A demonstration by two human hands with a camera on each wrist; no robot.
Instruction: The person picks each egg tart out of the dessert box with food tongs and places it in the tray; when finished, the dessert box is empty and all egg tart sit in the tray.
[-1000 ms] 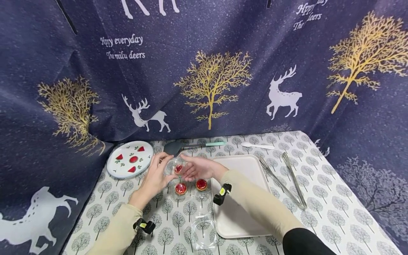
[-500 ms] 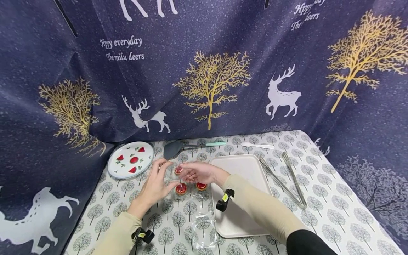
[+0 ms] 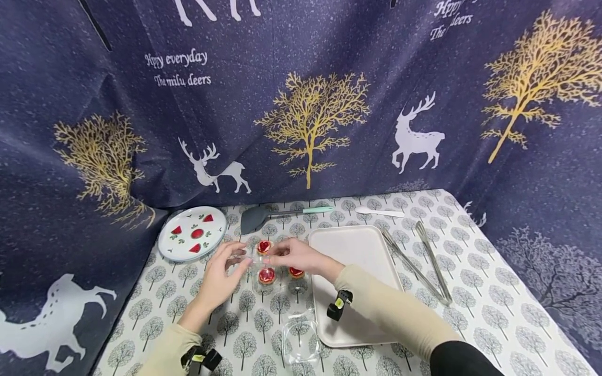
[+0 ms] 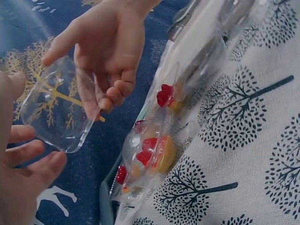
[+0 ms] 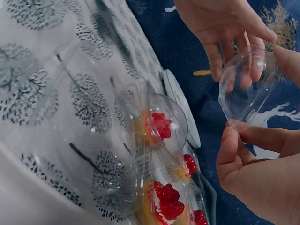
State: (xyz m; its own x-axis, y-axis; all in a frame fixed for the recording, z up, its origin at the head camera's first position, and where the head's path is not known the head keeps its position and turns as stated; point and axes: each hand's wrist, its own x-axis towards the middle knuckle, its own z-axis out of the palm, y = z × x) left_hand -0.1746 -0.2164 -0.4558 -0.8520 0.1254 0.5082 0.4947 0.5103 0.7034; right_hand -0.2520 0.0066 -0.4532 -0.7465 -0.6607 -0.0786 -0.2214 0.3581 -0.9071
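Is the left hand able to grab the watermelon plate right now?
Probably: the watermelon plate lies nearby, and nothing seems to stand between it and the left hand. But that hand and the right hand both hold a clear plastic piece, so it would likely let go first.

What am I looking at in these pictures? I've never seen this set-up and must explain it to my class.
There is no robot here: these are a person's bare left hand and right hand. The widest picture comes from a camera worn on the head, looking forward and down; the other two come from cameras on the left and right wrists, showing the hands closely. Between them, the hands hold a clear plastic piece. On the tree-print cloth are red-topped tarts with clear packaging around them, a pale tray, a watermelon-patterned plate, a grey spatula, a white utensil and metal tongs.
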